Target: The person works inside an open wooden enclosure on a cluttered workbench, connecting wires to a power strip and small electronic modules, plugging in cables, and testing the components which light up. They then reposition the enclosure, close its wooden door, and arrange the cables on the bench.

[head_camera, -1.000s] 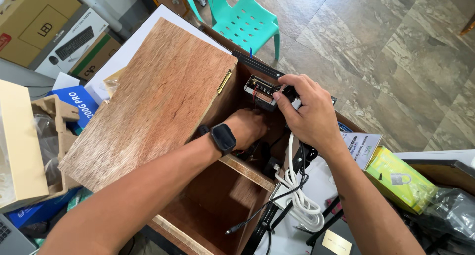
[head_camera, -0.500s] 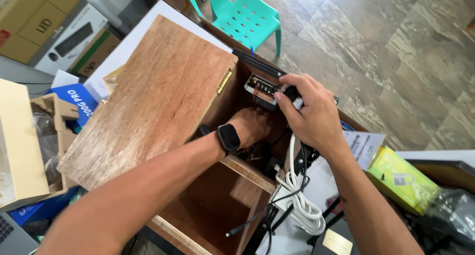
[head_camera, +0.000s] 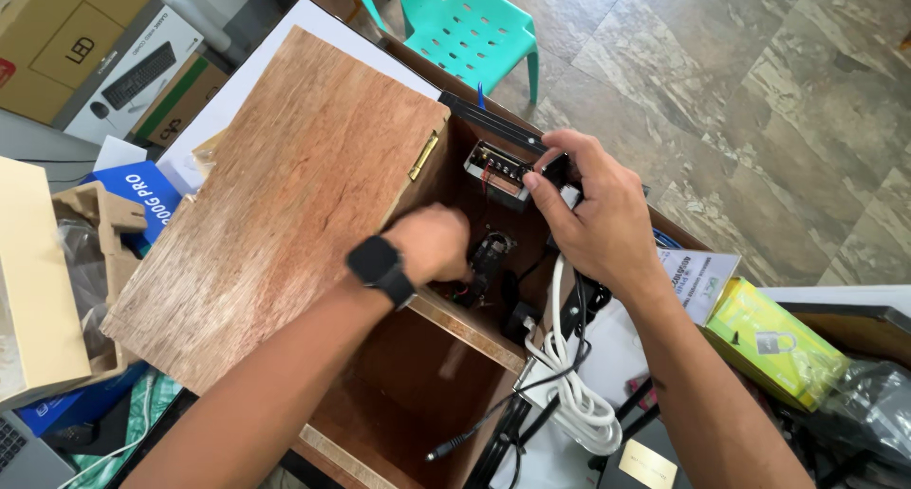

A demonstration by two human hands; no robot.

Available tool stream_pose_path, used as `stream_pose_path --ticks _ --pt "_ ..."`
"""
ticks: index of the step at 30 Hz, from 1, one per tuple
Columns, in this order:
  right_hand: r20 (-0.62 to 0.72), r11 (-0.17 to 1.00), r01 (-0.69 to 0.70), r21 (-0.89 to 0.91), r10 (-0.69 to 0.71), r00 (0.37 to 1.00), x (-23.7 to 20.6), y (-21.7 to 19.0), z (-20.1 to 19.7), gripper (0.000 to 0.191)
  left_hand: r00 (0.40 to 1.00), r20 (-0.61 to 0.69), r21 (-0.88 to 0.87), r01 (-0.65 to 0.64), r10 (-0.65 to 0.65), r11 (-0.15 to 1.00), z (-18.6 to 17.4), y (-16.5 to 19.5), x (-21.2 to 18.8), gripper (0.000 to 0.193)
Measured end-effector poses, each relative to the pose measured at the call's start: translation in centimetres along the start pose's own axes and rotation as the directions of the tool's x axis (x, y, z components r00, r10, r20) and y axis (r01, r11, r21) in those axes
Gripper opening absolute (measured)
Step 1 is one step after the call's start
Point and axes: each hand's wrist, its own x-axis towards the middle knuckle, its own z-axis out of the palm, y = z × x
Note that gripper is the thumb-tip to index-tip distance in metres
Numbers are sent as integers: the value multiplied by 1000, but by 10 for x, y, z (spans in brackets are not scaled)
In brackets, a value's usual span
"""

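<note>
Big wooden box [head_camera: 285, 223] in the middle, lid open. Green chair [head_camera: 470, 34] at the top. White cord [head_camera: 569, 394] coiled at lower right, yellow pack [head_camera: 773, 342] far right. Right hand [head_camera: 588, 214] pinched on a small grey metal part [head_camera: 498, 171] inside the box. Left hand [head_camera: 432, 247] curled deep inside; can't tell its grip.

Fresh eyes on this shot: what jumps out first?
The big wooden box fills the middle, its hinged lid swung open to the left. Both hands work inside it: the left hand, a black watch on its wrist, reaches in low, and the right hand grips a small metal unit at the far wall. A turquoise chair stands behind.
</note>
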Motion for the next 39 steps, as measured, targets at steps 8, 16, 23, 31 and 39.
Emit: stream_pose_path --ticks 8,16,23,31,39 --pt "-6 954 -76 291 81 997 -1 -12 -22 27 861 -504 -610 -409 66 678 -37 30 -55 53" --pt "142 975 -152 162 129 981 -22 -64 -50 29 812 -578 -686 -538 81 491 -37 60 -85 45" --pt "10 954 -163 253 166 986 -68 -92 -61 21 803 -596 -759 -569 15 317 -15 57 -108 22" --pt "279 775 -607 175 552 786 -180 -127 -105 10 708 -681 -691 -706 187 156 29 50 -166 23" --pt "296 579 -479 -660 786 543 -267 -64 26 35 722 -691 -685 -636 -38 356 60 51 -211 20"
